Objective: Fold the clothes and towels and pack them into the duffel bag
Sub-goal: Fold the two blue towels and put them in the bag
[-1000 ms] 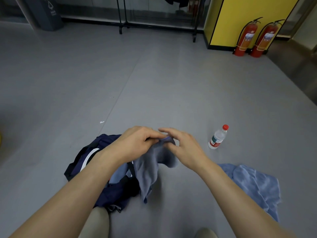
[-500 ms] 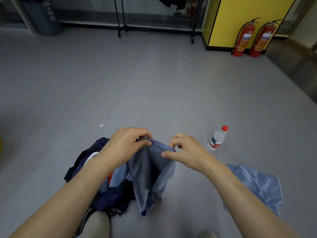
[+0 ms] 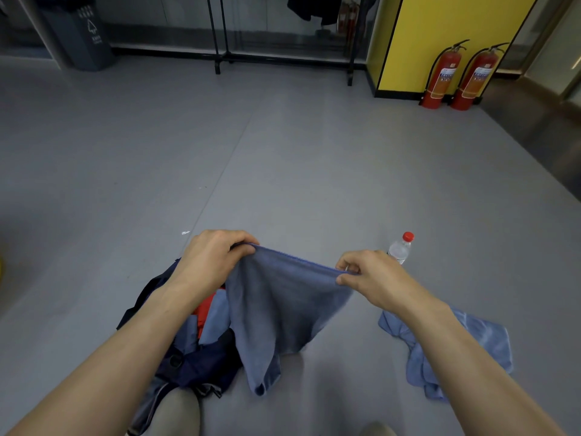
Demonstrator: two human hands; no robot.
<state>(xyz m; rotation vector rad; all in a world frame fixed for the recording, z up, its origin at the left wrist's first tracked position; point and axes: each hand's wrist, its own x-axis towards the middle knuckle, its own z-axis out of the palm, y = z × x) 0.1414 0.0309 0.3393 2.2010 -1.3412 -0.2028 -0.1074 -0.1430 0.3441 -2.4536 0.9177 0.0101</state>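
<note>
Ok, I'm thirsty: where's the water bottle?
In the head view, the water bottle sits on the floor at right, just beyond the right hand.

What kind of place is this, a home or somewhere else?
Likely a public or workplace hall, not a home: two fire extinguishers against a yellow panel, a grey recycling bin, a wide grey floor.

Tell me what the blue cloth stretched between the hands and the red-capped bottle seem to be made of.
The blue cloth: soft matte fabric, likely towelling; it sags in folds between the left hand and right hand, with a stitched top hem. The bottle: probably clear glossy plastic; see-through body, red cap.
</note>
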